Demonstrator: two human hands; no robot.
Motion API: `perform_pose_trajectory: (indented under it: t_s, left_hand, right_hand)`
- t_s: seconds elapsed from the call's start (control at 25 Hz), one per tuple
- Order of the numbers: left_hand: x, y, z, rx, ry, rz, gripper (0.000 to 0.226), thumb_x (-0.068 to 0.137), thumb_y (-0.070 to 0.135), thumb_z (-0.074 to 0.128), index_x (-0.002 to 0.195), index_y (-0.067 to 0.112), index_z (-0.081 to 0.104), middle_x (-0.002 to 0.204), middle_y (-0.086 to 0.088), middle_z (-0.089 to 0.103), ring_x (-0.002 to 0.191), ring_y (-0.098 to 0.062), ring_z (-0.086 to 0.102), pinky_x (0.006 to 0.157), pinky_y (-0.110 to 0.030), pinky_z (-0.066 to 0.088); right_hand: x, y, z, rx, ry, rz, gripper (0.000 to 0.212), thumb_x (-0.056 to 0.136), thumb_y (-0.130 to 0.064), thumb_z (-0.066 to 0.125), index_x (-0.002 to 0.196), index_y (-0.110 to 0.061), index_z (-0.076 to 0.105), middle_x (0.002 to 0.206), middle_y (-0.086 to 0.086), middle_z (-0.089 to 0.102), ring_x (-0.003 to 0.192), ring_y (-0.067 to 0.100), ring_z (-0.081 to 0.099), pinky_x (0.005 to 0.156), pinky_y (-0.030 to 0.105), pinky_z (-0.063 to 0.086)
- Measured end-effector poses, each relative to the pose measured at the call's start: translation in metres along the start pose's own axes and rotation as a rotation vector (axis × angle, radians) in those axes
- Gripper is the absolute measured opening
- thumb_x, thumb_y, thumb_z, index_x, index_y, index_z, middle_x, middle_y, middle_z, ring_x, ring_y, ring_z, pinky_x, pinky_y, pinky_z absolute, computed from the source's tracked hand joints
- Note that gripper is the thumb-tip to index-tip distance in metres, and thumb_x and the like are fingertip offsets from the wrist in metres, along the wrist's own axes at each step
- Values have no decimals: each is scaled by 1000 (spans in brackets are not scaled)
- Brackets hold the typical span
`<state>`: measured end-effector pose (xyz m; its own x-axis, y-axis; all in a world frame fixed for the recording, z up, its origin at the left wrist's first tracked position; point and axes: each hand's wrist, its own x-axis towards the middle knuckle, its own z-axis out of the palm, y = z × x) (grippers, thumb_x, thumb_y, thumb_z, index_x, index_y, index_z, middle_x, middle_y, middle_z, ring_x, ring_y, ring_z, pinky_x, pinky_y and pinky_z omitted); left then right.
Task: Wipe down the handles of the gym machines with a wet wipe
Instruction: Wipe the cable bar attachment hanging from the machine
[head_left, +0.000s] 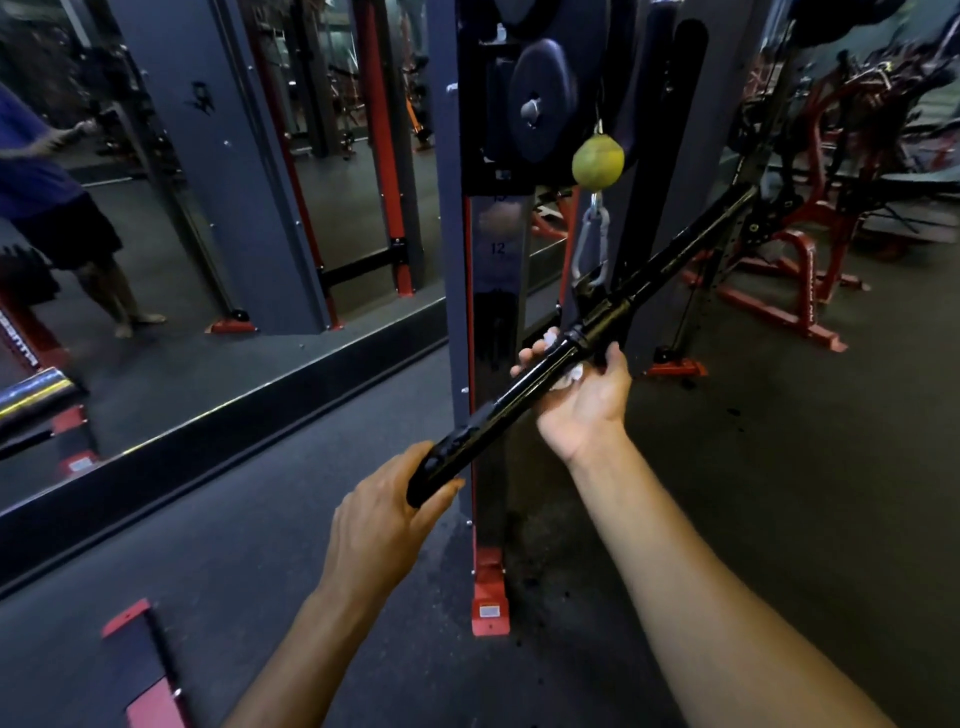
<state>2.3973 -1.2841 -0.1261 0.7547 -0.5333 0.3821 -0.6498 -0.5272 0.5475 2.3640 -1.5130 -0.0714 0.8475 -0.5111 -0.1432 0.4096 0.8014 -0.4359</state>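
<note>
Your left hand (382, 512) is wrapped round the near end of the bar handle (524, 384), so keep it steady there while your right hand (582, 395), curled round the middle with the wet wipe (571, 374) bunched inside, twists as it slides.

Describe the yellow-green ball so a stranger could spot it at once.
Find the tall dark cable machine column with red feet at the centre. Just right of it, under the round black pulley cover, hangs the ball, with a silver carabiner below linking down to the black bar. It is the only yellow-green, round thing among black and red steel.
</note>
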Motion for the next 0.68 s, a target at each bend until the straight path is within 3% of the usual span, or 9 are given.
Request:
perform_pose_trajectory:
  t_s: [0.08, 0.2, 0.36, 0.52, 0.68]
  left_hand:
    - [-4, -6, 3, -16, -9, -24, 36, 92, 54, 65, 124, 40, 58, 95, 22, 62, 76, -1, 56, 62, -19, 40]
    - [-6, -14, 9, -65, -34, -53, 39, 90, 54, 66, 125, 40, 59, 98, 20, 65, 82, -3, 62, 66, -28, 49]
    - [-6, -17, 17, -103, -33, -67, 39, 90, 53, 68, 125, 42, 58, 101, 21, 67, 86, -2, 63, 69, -29, 51]
    - [-8, -10, 23, -101, -39, -62, 41, 90, 56, 66, 127, 44, 54, 104, 23, 64, 89, -2, 63, 72, -31, 54]
    - [-14, -5, 25, -48, -56, -40, 38, 91, 59, 62, 124, 41, 52, 102, 20, 64, 86, -9, 66, 69, -35, 55]
  right_hand:
    - [-7, 15, 0, -53, 1, 40, 69, 97, -69, 28, 94, -11, 67, 82, 6, 62, 82, 26, 62, 89, 41, 45]
    - [-14, 18, -4, -64, 13, 80, 72, 96, -70, 32, 104, -7, 66, 91, 12, 64, 88, 28, 62, 95, 41, 46]
    - [-4, -9, 4, -20, -13, 28, 72, 96, -66, 32, 107, -3, 64, 93, 14, 64, 90, 30, 59, 103, 42, 41]
    - [-1, -19, -1, -38, -25, -24, 58, 90, -37, 38, 128, 3, 57, 111, 22, 65, 111, 38, 62, 112, 48, 39]
    - [-6, -13, -9, -120, 16, -69, 69, 70, 2, 34, 135, 10, 54, 122, 23, 68, 123, 36, 62, 112, 43, 43]
